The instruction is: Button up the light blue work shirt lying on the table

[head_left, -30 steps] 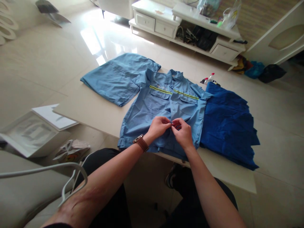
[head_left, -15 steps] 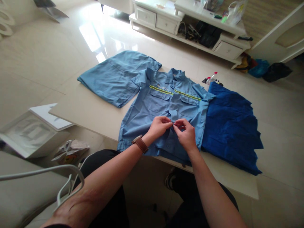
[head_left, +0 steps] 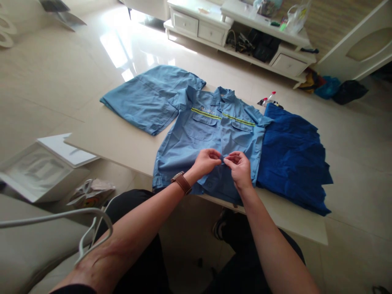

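A light blue work shirt (head_left: 196, 139) with yellow reflective stripes lies flat, front up, on a beige table (head_left: 116, 139). My left hand (head_left: 206, 162), with a brown watch on the wrist, pinches the shirt's front placket near the lower middle. My right hand (head_left: 239, 168) pinches the opposite edge of the placket, fingertips touching those of the left. Both hands are closed on the fabric at the same spot.
Another light blue garment (head_left: 150, 98) lies at the table's far left, a dark blue garment (head_left: 290, 155) at the right. A white open box (head_left: 39, 169) sits on the floor to the left. A white hanger (head_left: 88, 232) rests near my left arm. A white TV cabinet (head_left: 239, 36) stands behind.
My hands stay pinched together on the shirt front, shifted only slightly. The view moved a little.
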`<state>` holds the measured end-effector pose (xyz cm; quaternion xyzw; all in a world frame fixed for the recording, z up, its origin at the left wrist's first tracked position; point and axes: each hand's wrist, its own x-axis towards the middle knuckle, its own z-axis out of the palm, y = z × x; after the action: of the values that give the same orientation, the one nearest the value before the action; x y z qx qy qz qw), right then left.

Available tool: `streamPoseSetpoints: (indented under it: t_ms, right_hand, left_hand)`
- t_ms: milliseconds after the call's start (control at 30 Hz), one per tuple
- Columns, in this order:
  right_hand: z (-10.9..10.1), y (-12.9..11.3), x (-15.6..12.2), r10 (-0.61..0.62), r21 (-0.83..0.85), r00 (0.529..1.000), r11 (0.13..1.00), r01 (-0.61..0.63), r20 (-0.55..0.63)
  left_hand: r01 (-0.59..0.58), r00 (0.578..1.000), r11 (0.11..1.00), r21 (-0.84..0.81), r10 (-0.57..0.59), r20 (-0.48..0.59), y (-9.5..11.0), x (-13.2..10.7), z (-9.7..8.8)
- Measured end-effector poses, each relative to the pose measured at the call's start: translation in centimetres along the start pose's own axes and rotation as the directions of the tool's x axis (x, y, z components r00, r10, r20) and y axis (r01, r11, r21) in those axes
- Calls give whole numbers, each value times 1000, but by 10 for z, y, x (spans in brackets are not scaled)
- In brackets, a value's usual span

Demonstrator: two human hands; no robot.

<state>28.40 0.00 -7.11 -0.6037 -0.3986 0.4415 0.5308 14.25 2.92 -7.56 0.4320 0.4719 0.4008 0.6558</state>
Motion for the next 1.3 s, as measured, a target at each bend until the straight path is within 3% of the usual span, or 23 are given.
streamPoseSetpoints:
  t_ms: [167, 233, 367, 467, 567, 700, 867, 933, 967, 1000, 1100, 1133, 1200, 1300]
  right_hand:
    - [1, -2, 6, 264, 105, 964, 959, -262, -5]
    - [0, -3, 11, 287, 55, 958, 957, -286, -5]
    - [-4, 3, 23, 108, -220, 992, 968, -120, -63]
    - [-7, 12, 28, -29, -436, 998, 900, 5, -48]
    - [-9, 17, 28, -60, -560, 998, 828, 39, -19]
    - [-10, 14, 25, -67, -611, 997, 791, 35, -30]
    - [-10, 11, 11, -30, -661, 998, 748, 58, 54]
    - [-11, 12, 5, -25, -677, 997, 733, 66, 70]
    - [-12, 12, 3, -30, -684, 997, 726, 70, 70]
    - [-14, 13, 1, -33, -689, 997, 721, 71, 69]
    - [-18, 14, 1, -24, -700, 997, 711, 65, 67]
    - [-20, 15, 2, -22, -714, 997, 697, 70, 76]
    - [-21, 16, 5, -11, -751, 995, 655, 83, 101]
    - [-21, 17, 10, 30, -782, 989, 616, 94, 142]
  left_hand:
    - [-177, 984, 950, 258, 174, 36, -3, 3, -4]
    - [-173, 985, 936, 307, 158, 73, -3, 3, -6]
    - [-106, 980, 932, 346, 38, 197, -3, 4, -8]
    - [-94, 956, 920, 382, -23, 293, -2, 4, -10]
    - [-62, 924, 891, 450, -119, 363, 2, 2, -11]
    - [34, 850, 855, 517, -297, 435, 6, -4, -13]
    - [84, 682, 810, 580, -472, 559, 2, -14, -15]
    - [70, 647, 814, 576, -477, 595, 1, -17, -15]
    - [50, 661, 820, 570, -455, 596, 1, -17, -15]
    - [22, 702, 821, 571, -419, 576, 0, -17, -14]
    - [-101, 899, 758, 644, -207, 385, -4, -16, -11]
    - [-142, 941, 712, 688, -118, 316, -7, -15, -9]
    - [-202, 969, 601, 773, 9, 246, -15, -14, -6]
    - [-231, 966, 469, 852, 4, 260, -27, -13, -3]
